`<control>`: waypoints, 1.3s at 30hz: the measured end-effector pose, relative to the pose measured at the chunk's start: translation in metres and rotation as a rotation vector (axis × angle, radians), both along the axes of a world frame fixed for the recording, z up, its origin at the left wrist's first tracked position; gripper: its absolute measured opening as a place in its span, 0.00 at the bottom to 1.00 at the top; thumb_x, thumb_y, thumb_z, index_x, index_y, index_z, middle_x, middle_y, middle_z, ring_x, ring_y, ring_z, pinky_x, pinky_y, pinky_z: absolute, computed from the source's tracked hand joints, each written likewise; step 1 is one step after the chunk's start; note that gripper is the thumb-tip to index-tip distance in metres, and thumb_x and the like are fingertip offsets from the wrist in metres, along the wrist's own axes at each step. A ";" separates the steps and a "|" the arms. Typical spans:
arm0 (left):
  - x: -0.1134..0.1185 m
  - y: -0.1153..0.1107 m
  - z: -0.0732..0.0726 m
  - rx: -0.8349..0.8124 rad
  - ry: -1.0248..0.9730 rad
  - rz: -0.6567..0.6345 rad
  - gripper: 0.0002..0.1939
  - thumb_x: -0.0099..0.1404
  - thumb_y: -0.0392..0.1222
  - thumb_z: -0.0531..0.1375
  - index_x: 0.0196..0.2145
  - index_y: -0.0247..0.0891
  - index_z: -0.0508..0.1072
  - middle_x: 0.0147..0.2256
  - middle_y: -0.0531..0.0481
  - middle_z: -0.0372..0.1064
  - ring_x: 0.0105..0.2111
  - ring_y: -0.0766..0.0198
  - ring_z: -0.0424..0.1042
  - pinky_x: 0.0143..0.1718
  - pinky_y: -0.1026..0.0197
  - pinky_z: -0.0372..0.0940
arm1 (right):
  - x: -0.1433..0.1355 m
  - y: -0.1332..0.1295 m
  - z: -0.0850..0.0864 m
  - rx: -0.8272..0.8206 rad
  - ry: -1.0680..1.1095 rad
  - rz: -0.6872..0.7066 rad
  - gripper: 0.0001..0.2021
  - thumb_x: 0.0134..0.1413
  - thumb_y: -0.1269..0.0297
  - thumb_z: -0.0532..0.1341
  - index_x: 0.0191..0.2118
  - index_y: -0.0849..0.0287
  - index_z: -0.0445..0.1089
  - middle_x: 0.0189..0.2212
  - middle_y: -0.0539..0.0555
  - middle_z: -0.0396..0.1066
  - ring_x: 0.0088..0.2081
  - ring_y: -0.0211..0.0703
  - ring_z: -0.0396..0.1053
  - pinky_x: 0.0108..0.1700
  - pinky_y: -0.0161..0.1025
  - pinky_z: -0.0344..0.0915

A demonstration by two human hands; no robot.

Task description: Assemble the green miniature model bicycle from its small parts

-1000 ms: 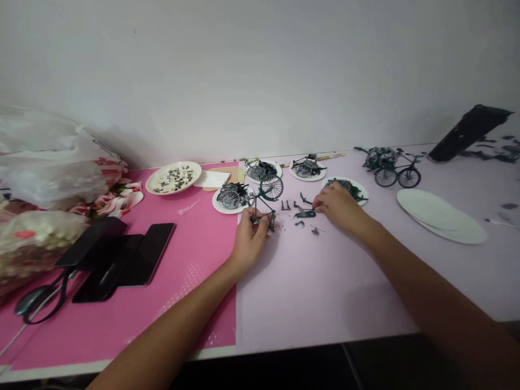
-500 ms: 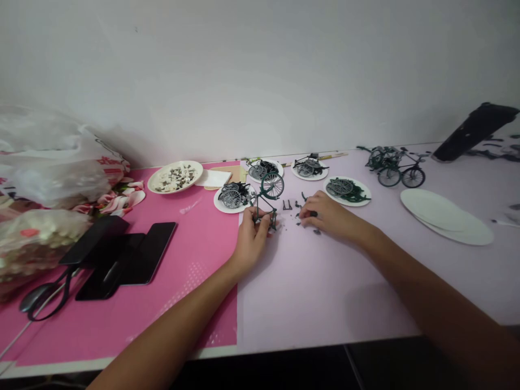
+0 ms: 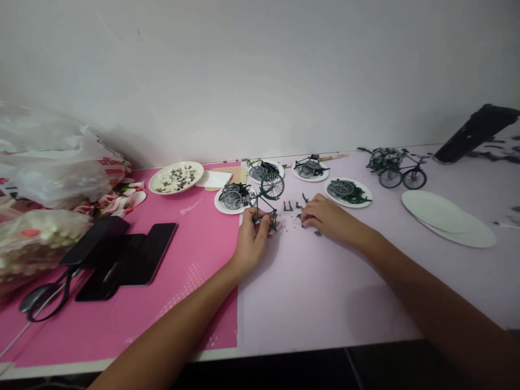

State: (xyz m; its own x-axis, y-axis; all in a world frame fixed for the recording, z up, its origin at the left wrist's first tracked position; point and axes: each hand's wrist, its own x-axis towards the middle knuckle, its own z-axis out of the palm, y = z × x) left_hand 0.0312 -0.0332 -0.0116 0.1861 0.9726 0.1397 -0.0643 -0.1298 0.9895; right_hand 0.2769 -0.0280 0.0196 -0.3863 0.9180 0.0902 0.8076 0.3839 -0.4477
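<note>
My left hand is closed on a small dark green bicycle frame with one spoked wheel at its upper end. To the right, my right hand rests at the table among small dark parts, its fingers curled together; whatever they pinch is too small or hidden to name. Two short dark pieces stand between the hands. Behind them, white plates hold grey wheels and dark green parts. Bicycle models stand at the back right.
A bowl of small pieces sits at the back left, near plastic bags and pink petals. Two phones and a black box lie at left. Bare white plates and a black object are at right.
The fingers of my right hand have curled in further, and the dark piece that showed at them is no longer visible. My left hand keeps the frame in nearly the same place.
</note>
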 end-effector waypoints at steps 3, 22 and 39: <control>0.000 0.001 -0.002 0.006 0.008 0.005 0.15 0.74 0.52 0.60 0.43 0.42 0.58 0.46 0.45 0.75 0.42 0.59 0.82 0.34 0.62 0.72 | 0.008 0.003 -0.001 0.055 -0.013 -0.002 0.12 0.66 0.66 0.59 0.34 0.55 0.79 0.36 0.60 0.79 0.46 0.57 0.66 0.47 0.50 0.64; -0.003 0.004 -0.006 0.106 0.047 0.033 0.12 0.78 0.52 0.54 0.45 0.42 0.57 0.49 0.42 0.74 0.41 0.60 0.81 0.32 0.63 0.73 | 0.039 0.015 -0.004 0.192 -0.212 -0.124 0.10 0.61 0.71 0.63 0.44 0.57 0.81 0.44 0.60 0.81 0.47 0.57 0.68 0.45 0.48 0.62; -0.001 0.003 -0.005 0.093 0.030 0.050 0.12 0.77 0.51 0.55 0.45 0.42 0.58 0.48 0.42 0.75 0.39 0.60 0.82 0.31 0.62 0.73 | 0.033 0.012 -0.004 0.186 -0.156 -0.314 0.11 0.67 0.63 0.58 0.39 0.57 0.78 0.39 0.61 0.75 0.40 0.53 0.70 0.44 0.47 0.64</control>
